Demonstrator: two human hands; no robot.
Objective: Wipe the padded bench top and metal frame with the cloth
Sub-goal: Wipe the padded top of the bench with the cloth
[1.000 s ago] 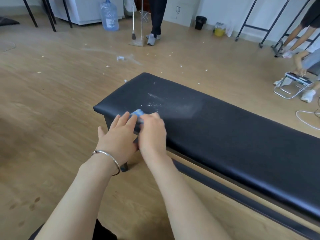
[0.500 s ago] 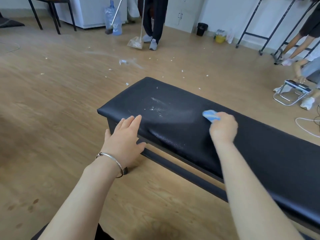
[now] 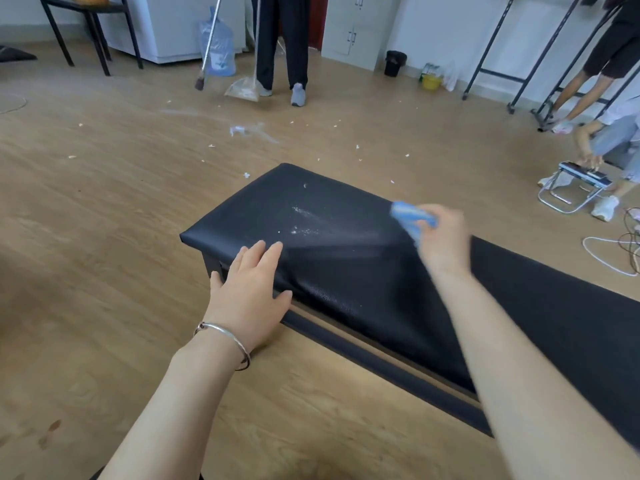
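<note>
A long black padded bench top [image 3: 353, 271] runs from the centre to the lower right, with white dust and crumbs [image 3: 304, 223] near its left end. Its dark metal frame rail [image 3: 374, 362] shows under the near edge. My left hand [image 3: 249, 292] lies flat with straight fingers on the near left corner of the pad. My right hand [image 3: 443, 240] is blurred and grips a blue cloth [image 3: 412, 216] over the far edge of the pad, to the right of the dust.
The wooden floor [image 3: 104, 237] around the bench has scattered white scraps. A person with a broom and dustpan [image 3: 242, 88] stands at the back. A small folding stool [image 3: 575, 188] and other people are at the right, and a white cable [image 3: 602, 254] lies near the bench.
My right hand carried the cloth from beside my left hand rightward and then toward the far edge of the pad. My left hand stayed flat on the near corner.
</note>
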